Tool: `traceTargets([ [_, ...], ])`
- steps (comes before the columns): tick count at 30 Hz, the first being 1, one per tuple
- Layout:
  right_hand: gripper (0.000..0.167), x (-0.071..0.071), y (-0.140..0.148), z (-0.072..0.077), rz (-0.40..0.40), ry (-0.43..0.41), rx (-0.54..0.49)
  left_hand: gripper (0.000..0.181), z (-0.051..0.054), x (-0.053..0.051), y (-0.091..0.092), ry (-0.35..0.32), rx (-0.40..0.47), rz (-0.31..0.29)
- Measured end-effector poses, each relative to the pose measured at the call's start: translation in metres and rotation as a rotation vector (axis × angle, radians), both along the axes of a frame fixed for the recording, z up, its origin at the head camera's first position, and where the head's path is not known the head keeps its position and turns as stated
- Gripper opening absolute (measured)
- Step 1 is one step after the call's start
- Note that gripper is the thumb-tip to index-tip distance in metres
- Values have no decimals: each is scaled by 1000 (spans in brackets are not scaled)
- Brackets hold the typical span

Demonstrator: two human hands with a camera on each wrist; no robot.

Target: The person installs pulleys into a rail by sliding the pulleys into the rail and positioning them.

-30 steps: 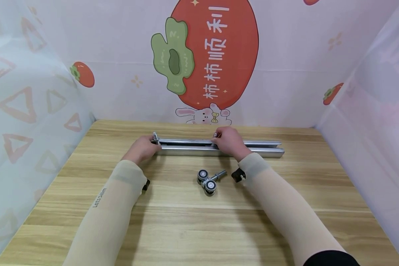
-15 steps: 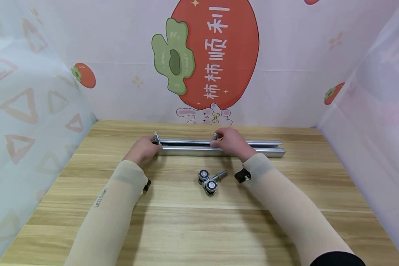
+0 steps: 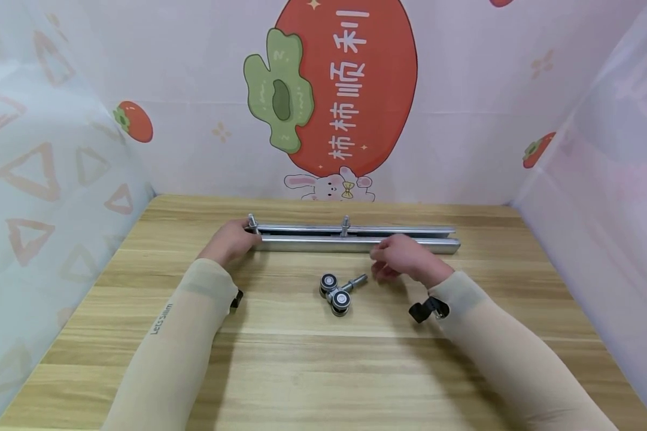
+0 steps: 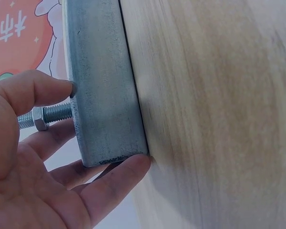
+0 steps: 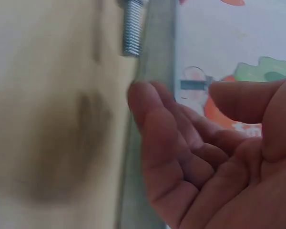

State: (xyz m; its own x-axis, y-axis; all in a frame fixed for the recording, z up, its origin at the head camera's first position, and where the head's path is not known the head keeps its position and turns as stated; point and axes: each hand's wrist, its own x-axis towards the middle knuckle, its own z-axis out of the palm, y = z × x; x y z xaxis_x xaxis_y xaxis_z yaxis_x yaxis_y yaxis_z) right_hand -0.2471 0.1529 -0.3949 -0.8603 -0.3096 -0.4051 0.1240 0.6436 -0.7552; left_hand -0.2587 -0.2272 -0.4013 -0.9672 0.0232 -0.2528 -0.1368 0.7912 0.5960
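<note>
A silver metal channel rail (image 3: 307, 244) lies across the back of the table, its slot facing up. My left hand (image 3: 228, 241) grips its left end; in the left wrist view the thumb presses the upper edge and fingers rest against the end. Near that end a threaded bolt with a nut (image 4: 40, 118) sticks out. Another upright bolt (image 3: 346, 224) stands at mid-rail; whatever lies below it inside the rail is hidden. My right hand (image 3: 406, 257), loosely curled and holding nothing, is in front of the rail. A roller hanger (image 3: 335, 294) with wheels and a threaded stem lies nearby.
The wood-grain table (image 3: 301, 371) carries the rail and the loose roller hanger. A printed cloth (image 3: 452, 108) stands behind it, and pale cloth sides (image 3: 70, 179) rise at left and right.
My right hand has let go of the mid-rail bolt and drawn back to the right and toward me. The left hand stays at the rail's end.
</note>
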Motion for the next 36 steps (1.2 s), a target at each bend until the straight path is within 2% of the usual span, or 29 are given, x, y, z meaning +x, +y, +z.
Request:
traceTargets([
  [5, 30, 10, 0, -17, 18, -144, -33, 36, -1, 0, 0, 5, -3, 0],
  [13, 25, 14, -8, -35, -15, -283, -209, 43, -2, -2, -1, 4, -13, -7],
  [22, 21, 12, -9, -35, -124, -312, -315, 38, -2, -2, -1, 0, -20, -11],
  [26, 21, 9, -4, -30, -168, -280, -358, 37, -2, -2, 1, 4, -13, -9],
  [29, 19, 7, 0, -22, -172, -204, -345, 40, -1, -1, 1, 7, -13, -12],
  [36, 13, 7, -1, -1, -104, 11, -203, 42, -1, -2, 0, 8, -31, -23],
])
